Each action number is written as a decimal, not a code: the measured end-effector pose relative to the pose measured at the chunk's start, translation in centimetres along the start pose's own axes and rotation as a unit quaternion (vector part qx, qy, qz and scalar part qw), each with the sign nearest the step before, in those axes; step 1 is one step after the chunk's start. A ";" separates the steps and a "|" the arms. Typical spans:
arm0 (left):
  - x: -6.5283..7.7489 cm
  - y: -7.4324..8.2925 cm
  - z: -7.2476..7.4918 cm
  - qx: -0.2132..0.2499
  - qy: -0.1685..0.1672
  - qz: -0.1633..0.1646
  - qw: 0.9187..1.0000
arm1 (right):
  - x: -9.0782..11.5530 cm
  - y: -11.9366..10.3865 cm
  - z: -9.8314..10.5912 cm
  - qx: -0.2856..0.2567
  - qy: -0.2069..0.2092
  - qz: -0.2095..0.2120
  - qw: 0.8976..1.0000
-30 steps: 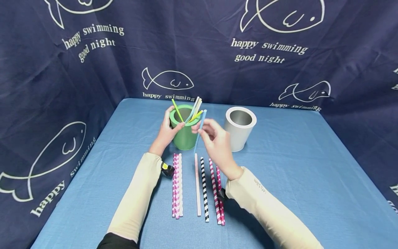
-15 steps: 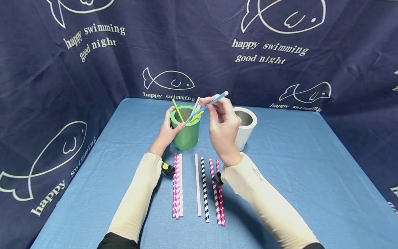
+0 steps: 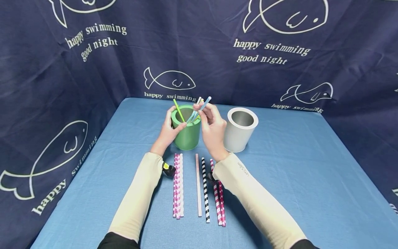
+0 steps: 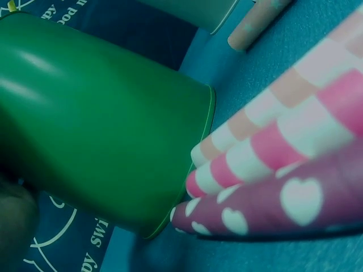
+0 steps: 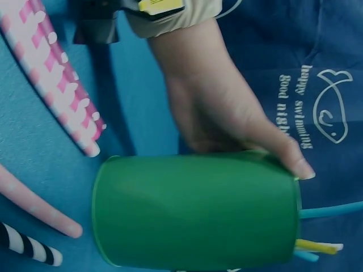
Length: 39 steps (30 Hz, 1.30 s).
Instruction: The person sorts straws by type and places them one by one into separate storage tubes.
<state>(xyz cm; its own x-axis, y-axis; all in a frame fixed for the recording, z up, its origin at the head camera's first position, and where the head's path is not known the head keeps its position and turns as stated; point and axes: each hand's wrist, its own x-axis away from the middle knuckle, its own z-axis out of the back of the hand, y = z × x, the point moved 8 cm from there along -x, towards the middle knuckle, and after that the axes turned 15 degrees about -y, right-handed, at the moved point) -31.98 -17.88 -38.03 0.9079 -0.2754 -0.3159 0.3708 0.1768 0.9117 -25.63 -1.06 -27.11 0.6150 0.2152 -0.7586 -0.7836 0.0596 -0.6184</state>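
Note:
My left hand point(image 3: 167, 133) grips the green can point(image 3: 187, 137) at its rim, thumb in front and fingers round the far left side. Several straws lean inside, among them a lime-green straw point(image 3: 178, 110). My right hand point(image 3: 213, 130) pinches a blue straw point(image 3: 207, 100), tilted over the right rim; its lower end points into the opening, and how deep it sits I cannot tell. In the right wrist view the left hand point(image 5: 218, 105) is on the green can point(image 5: 195, 209), with a yellow straw point(image 5: 315, 246) poking out of its mouth.
A white can point(image 3: 237, 138) stands right of the right hand. On the blue cloth lie pink-and-white straws point(image 3: 178, 186), a pale pink straw point(image 3: 198, 186), a black-and-white striped straw point(image 3: 205, 190) and red-and-white straws point(image 3: 216, 197). A dark fish-print curtain point(image 3: 211, 69) hangs behind.
My right hand lifted the blue straw off the cloth, swung it up and right near the white can, then brought it left to the green can's mouth. The left hand kept its grip.

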 end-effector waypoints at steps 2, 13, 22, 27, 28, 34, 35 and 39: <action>0.0 0.0 0.0 0.001 0.000 -0.001 1.000 | 0.0 0.6 -0.3 0.010 -0.010 -0.014 1.000; -0.1 0.0 -0.1 0.018 -0.005 -0.009 1.000 | 0.6 4.1 -1.9 0.065 -0.057 -0.132 0.988; 0.4 1.4 -0.2 0.014 -0.007 0.012 1.000 | 0.7 4.6 -2.1 0.072 -0.060 -0.145 0.985; 0.8 2.9 -0.6 0.011 -0.016 0.018 1.000 | 0.8 4.6 -2.0 0.075 -0.057 -0.148 0.985; 0.6 2.6 -0.6 0.012 -0.016 0.020 1.000 | 0.8 4.6 -1.9 0.073 -0.056 -0.148 0.985; -0.1 0.3 -0.4 0.017 -0.011 0.017 1.000 | 1.1 4.5 -1.0 0.083 -0.045 -0.146 0.985; -0.2 0.1 -0.3 0.016 -0.010 0.015 1.000 | 1.2 4.4 -0.7 0.089 -0.043 -0.144 0.985; 0.0 -0.1 -0.1 0.012 -0.005 0.008 1.000 | 1.4 3.7 1.1 0.105 -0.027 -0.117 0.987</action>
<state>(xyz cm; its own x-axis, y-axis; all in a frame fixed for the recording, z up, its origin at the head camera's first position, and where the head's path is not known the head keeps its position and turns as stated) -32.03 -17.77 -38.14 0.9120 -0.2812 -0.2985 0.3511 0.1592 0.9227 -27.77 0.55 -30.25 0.7800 0.2231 -0.5847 -0.6254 0.3126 -0.7150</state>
